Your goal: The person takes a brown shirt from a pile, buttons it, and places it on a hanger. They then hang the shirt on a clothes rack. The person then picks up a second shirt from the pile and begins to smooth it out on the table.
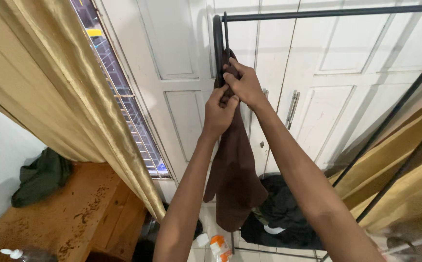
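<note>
Both hands are raised to the top corner of a black clothes rack (317, 12), where a dark brown garment (235, 170) hangs down from the bend of the bar. The left hand (219, 114) has its fingers closed around the bunched upper part of the cloth, and the right hand (242, 85) sits just above it, fingers pinched shut on the same bunch right against the rack's upright. The rest of the garment hangs loose in front of the white cupboard doors (347, 63), its lower edge above a heap of dark clothes (284, 213) on the floor. The main risk, as I judge it, is that the cloth is gathered only at one narrow point on the bar; if either grip slackens before it is properly seated, its weight could drag it off the corner and drop it onto the heap below. Pulling hard to one side could also tilt the light rack, which seems to stand on thin legs. The gold curtain (75, 97) hangs close on the left, near enough for an elbow to snag. A dark green cloth (41, 177) lies on the wooden counter (75, 213), well apart.
</note>
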